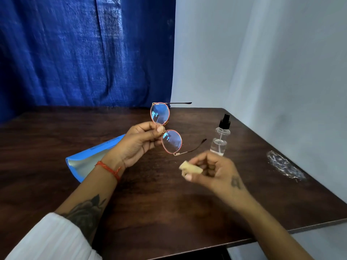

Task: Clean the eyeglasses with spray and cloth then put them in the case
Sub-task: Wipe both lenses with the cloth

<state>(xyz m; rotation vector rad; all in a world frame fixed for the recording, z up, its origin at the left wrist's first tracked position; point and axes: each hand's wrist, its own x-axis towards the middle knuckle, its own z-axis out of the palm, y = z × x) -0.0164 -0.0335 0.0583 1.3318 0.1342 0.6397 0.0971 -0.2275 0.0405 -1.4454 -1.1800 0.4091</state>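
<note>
My left hand (139, 142) pinches the bridge of the eyeglasses (171, 141), which have thin red rims and round lenses. They hang above the table, turned on end with one lens above the other and both temples open to the right. My right hand (212, 170), blurred, is closed on a small folded beige cloth (190, 168) just below the lower lens, not touching it. The clear spray bottle (219, 139) with a black nozzle stands upright to the right of the glasses. The blue case (88, 158) lies open-ended on the table under my left wrist.
The dark wooden table (169, 203) ends at its right edge and near corner. A whitish smear (285, 166) marks the table at far right. A blue curtain (84, 49) hangs behind, with a pale wall to the right.
</note>
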